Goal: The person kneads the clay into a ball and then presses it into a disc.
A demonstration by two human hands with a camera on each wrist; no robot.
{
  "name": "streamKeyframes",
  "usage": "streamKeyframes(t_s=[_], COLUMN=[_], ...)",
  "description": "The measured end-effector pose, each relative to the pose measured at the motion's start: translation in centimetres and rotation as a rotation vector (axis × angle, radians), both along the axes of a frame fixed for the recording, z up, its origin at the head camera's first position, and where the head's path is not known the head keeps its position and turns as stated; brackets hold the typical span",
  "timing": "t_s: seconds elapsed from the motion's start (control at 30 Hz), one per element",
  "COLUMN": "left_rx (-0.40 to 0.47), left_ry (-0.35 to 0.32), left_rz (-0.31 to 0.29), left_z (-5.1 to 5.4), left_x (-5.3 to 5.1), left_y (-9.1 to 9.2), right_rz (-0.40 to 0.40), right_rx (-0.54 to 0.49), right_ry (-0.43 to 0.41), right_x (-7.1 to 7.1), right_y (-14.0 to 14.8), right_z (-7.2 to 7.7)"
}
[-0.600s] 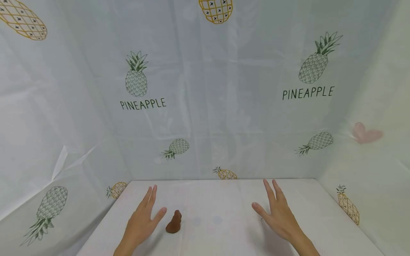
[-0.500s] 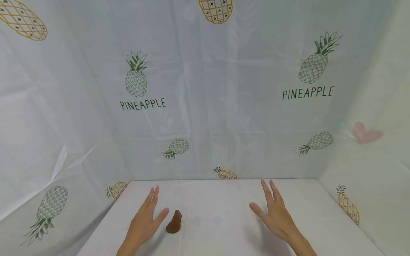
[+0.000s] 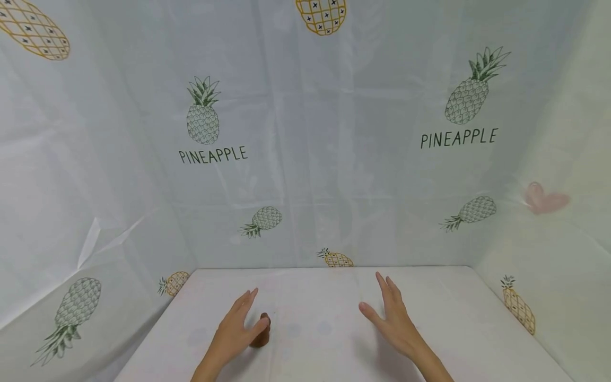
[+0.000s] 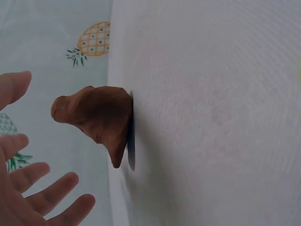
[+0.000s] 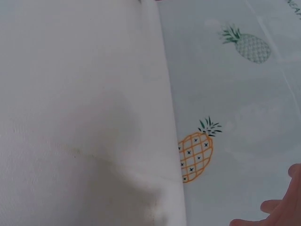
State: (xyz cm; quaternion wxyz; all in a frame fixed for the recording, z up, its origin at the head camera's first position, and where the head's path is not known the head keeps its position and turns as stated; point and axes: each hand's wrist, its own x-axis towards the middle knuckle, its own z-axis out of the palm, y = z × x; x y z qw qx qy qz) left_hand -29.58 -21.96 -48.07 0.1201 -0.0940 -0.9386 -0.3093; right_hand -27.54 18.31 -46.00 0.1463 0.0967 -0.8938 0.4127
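The person's left hand (image 3: 233, 334), fingers spread, is above the desk (image 3: 315, 305), its thumb overlapping a brown lump (image 4: 101, 110) in the head view; the left wrist view shows them apart. The lump stands nearer the desk's left edge than its right. The right hand (image 3: 396, 326), thumb spread wide, hovers nearer the right edge.

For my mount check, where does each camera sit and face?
Head: worn there, looking forward and down at table; left hand and right hand show.
Left wrist: worn there, facing brown object; left hand partly shows.
Right wrist: worn there, facing table and cloth; right hand partly shows.
Head and left wrist share the brown object.
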Motion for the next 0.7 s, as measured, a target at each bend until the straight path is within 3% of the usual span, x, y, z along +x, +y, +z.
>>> streamKeyframes(t_s=[0.23, 0.4, 0.5, 0.7], left_rx=[0.085, 0.127, 0.124, 0.107], left_ry=[-0.025, -0.059, -0.072, -0.071], left_rz=[-0.055, -0.048, -0.051, -0.112], left_z=[-0.5, -0.9, -1.1, -1.6], left_x=[-0.1, -0.4, -0.5, -0.8], left_y=[0.8, 0.9, 0.8, 0.6], right_rz=[0.030, 0.046, 0.058, 0.071], right_rx=[-0.057, -0.085, -0.096, -0.110], right_ry=[-0.024, -0.040, -0.040, -0.044], right_x=[-0.3, -0.4, -0.5, -0.5], right_y=[-0.9, -1.7, -2.2, -2.7], right_z=[-0.6, -0.9, -1.1, -1.3])
